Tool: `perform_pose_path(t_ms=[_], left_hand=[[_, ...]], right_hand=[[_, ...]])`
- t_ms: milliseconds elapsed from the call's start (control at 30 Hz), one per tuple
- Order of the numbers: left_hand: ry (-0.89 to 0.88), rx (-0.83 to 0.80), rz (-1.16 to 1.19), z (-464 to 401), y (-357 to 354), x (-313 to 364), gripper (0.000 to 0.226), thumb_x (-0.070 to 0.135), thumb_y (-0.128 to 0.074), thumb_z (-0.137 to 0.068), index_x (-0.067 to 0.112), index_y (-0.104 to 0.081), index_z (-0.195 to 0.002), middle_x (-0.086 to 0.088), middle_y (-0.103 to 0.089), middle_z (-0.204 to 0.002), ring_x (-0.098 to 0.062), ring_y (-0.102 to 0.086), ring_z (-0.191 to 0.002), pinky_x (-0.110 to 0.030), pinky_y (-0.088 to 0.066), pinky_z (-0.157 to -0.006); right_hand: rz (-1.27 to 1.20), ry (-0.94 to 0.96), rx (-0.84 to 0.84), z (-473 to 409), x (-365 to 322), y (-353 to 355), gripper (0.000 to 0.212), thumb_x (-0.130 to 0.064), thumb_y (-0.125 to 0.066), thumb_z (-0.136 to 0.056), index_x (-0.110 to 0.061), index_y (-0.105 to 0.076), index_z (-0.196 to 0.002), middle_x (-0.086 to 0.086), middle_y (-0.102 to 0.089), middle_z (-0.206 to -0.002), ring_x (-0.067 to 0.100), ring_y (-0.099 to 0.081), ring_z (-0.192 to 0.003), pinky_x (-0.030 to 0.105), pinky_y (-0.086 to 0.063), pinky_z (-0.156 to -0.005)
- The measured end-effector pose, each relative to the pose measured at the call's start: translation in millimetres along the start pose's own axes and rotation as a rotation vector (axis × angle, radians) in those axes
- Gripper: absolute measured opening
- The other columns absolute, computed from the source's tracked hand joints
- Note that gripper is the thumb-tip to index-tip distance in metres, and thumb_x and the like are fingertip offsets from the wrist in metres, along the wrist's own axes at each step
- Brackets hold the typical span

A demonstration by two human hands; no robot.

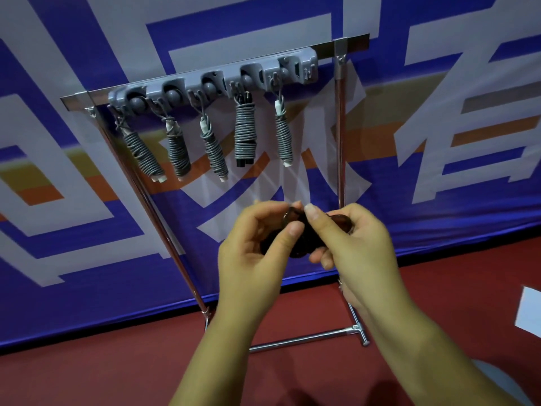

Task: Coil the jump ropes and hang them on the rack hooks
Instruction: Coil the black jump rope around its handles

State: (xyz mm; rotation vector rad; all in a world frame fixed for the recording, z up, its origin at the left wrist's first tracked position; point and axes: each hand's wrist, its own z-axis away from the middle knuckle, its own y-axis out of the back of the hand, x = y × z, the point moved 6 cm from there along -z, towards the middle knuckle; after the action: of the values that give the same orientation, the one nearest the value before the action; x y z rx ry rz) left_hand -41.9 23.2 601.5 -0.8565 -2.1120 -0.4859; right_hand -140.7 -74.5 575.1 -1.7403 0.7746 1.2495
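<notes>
Hands meeting below the rack (339,136): left hand (257,253) curled round a dark coiled jump rope (301,235), right hand (355,238) pinching its loop. Best kept tight, loop held open for the free hook (306,72) beyond five hung grey ropes (246,131).

No readable text on the banner (409,142).

view: a single head camera is looking forward and down, wide-angle, so straight edges are bowing.
facing: it is pointing at the rack (339,148) in front of the banner (87,39), filling the upper half of the frame.
nearness: the left hand (257,244) and right hand (351,238) are sitting close, lower centre.
floor: the red floor (117,361) is running along the bottom.
</notes>
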Motion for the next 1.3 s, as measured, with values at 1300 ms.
perform_pose_path(t_ms=[1300], left_hand=[[0.165,-0.457,-0.397,-24,2,1,0.027,0.000,-0.064,-0.083,0.022,-0.075,-0.094,0.003,-0.064,-0.083,-0.013,-0.065,-0.082,-0.025,-0.052,-0.075]], right_hand=[[0.466,0.116,-0.240,8,3,-18,0.040,-0.017,-0.080,-0.073,-0.032,-0.045,-0.085,-0.002,-0.062,-0.084,0.002,-0.059,-0.050,0.019,-0.050,-0.046]])
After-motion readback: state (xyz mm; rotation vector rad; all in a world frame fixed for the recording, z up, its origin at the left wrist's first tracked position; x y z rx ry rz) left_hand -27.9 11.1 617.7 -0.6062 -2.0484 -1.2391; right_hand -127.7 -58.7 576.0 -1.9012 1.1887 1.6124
